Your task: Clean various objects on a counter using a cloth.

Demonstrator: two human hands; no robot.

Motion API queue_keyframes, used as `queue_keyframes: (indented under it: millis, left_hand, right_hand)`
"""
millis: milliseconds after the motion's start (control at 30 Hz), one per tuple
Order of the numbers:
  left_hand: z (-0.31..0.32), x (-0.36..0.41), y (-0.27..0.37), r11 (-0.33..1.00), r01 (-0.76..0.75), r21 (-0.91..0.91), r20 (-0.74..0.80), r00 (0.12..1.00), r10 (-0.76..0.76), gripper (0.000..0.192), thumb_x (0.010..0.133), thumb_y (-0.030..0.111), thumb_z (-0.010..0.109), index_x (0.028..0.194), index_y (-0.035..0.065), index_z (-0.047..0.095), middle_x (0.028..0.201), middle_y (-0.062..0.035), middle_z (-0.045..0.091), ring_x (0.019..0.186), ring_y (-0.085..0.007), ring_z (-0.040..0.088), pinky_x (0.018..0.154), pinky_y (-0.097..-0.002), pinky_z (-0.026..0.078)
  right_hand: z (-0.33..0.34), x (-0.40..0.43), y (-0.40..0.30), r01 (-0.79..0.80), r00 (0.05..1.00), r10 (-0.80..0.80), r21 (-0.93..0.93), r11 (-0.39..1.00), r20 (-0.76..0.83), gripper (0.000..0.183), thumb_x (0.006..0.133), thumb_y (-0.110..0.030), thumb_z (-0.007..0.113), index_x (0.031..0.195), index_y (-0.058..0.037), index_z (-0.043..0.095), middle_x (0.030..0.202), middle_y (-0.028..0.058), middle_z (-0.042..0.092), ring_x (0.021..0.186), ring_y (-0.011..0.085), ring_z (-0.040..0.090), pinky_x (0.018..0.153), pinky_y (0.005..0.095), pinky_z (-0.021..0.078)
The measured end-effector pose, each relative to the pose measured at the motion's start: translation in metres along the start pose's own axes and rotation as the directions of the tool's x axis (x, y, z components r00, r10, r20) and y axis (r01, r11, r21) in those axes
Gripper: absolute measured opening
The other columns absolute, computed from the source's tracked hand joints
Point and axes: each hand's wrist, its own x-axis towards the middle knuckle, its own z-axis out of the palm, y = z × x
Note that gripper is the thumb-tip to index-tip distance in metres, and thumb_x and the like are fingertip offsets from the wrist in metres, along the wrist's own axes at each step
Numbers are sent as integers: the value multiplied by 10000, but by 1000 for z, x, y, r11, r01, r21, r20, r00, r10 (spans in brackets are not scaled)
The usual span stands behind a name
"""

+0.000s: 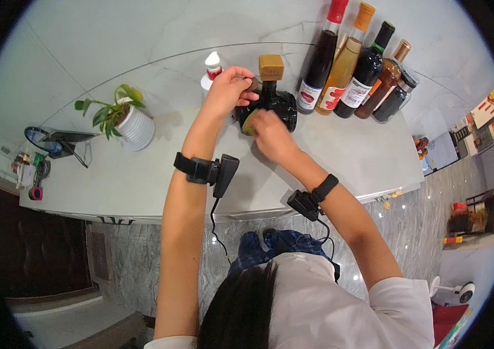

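My left hand (228, 92) has its thumb and fingertips closed on a dark brown round cap (251, 84), which seems to top a dark bottle mostly hidden behind my hands. Lower and to the right, my right hand (271, 133) is blurred, its fingers bent over a green-yellow pad (250, 123) against the dark glass. Right beside it stands a glossy black bottle (288, 111) with a square wooden stopper (271, 67). Partly covered by my left hand is a white pump bottle (213, 61) with a red collar.
Several wine bottles (317, 74) lean along the wall, with a dark lidded jar (395, 100) at their right end. Leftward on the white countertop (142, 183) are a potted plant (135, 126) and a round mirror on a stand (44, 141). Black trackers (225, 174) with cables strap my wrists.
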Motion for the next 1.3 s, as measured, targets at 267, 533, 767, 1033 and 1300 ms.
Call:
queue_keyframes:
  millis: [267,533,767,1033,1300]
  left_hand:
    - [4,3,25,998,-25,61,56,998,22,194,909,123,512,1070,67,603,952,-22,605,757,-96,627,610,-211,470]
    - [-7,-2,7,993,-24,115,42,999,20,182,902,98,500,1051,63,598,923,-10,604,755,-102,625,609,-223,465]
    - [-7,-5,-18,987,-56,152,21,998,54,160,878,42,505,991,27,617,887,-50,640,672,-110,632,550,-215,462]
    - [-10,-11,-55,915,-26,402,154,987,-39,103,874,123,544,961,80,579,795,-18,630,679,-96,612,566,-243,439]
    - [32,-13,-56,525,-354,774,47,859,509,465,734,223,753,1067,8,509,1024,-135,554,936,-267,556,784,-360,455]
  right_hand:
    - [26,40,10,126,986,-158,-367,922,-60,163,760,-88,552,901,-18,592,978,112,568,925,280,528,737,359,517]
    - [49,4,-24,214,931,-40,-456,864,362,135,770,-90,543,810,-8,643,893,116,599,961,270,537,771,329,500]
    - [24,-48,-24,-126,950,118,7,992,288,337,696,-45,602,1028,12,590,1013,150,567,923,355,523,832,384,462]
    - [-1,-68,-49,-195,973,164,201,960,164,434,647,15,606,1077,-32,573,1010,132,564,943,333,513,824,395,459]
    - [3,-75,-48,-148,970,160,-75,986,183,406,684,-65,644,1088,-85,598,1009,73,558,930,276,499,819,357,439]
